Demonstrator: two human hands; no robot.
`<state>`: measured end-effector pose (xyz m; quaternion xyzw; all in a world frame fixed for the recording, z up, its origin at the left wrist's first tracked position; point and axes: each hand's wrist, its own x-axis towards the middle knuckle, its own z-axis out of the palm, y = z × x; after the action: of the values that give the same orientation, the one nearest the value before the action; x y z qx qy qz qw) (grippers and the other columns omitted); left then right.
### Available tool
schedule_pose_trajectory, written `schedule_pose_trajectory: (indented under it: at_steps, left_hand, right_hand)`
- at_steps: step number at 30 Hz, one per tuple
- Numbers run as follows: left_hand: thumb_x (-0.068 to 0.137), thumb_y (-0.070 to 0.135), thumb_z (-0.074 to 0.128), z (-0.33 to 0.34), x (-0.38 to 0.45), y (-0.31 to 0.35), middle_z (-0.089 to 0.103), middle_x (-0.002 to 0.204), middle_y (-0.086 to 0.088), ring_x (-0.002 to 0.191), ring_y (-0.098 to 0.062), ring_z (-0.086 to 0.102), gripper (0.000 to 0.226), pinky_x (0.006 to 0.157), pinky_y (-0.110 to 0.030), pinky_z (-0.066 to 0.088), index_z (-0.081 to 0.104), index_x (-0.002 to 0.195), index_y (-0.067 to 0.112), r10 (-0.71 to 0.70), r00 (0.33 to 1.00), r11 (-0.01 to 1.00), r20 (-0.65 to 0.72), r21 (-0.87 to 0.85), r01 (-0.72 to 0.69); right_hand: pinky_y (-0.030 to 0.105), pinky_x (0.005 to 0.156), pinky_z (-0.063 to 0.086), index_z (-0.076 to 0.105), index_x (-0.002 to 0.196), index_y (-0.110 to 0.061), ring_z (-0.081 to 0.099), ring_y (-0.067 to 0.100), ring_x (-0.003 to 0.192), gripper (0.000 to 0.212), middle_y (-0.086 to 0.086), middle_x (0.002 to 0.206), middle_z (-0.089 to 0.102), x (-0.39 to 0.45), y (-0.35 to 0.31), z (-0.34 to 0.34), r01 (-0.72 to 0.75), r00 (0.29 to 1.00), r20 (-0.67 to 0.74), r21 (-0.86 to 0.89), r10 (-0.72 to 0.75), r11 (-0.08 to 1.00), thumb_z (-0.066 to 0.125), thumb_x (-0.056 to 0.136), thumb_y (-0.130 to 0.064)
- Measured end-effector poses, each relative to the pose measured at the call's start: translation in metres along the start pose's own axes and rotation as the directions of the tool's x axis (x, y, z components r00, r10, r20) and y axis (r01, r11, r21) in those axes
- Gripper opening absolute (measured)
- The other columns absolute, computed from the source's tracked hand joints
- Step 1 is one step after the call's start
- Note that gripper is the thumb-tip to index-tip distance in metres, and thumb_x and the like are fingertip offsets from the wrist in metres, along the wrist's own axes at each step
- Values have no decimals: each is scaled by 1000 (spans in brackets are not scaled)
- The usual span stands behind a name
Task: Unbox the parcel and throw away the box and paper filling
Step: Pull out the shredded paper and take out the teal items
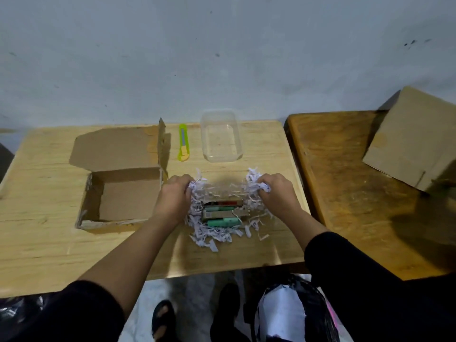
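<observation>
Both hands, left (175, 193) and right (276, 191), each clutch shredded paper (212, 236) around four small packs (223, 212).

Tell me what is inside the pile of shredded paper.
Parted by both hands, the shredded paper shows small stacked packets, green, red and brown. Anything beneath them or deeper in the shreds is covered.

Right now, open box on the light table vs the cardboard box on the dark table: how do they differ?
The open box sits upright on the light table, flaps up, with its bare, empty inside showing. The other cardboard box lies tilted at the far edge of the dark table, and only its outer faces show. The open box is beside the left hand; the other box is out of either hand's grasp. Both are plain brown cardboard.
</observation>
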<state>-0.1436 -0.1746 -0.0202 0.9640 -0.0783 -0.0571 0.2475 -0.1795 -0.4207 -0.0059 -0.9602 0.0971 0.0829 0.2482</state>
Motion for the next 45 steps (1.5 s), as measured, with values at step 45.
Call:
schedule_pose_trajectory:
  at_steps: [45]
  left_hand:
    - [93, 12, 49, 45, -16, 14, 49, 135, -16, 123, -33, 46, 51, 98, -39, 39, 31, 140, 6, -86, 993, 955, 78, -277, 104]
  right_hand:
    - [36, 86, 44, 61, 111, -2, 53, 31, 103, 31, 18, 109, 57, 14, -23, 37, 299, 952, 62, 6, -299, 954, 63, 81, -9]
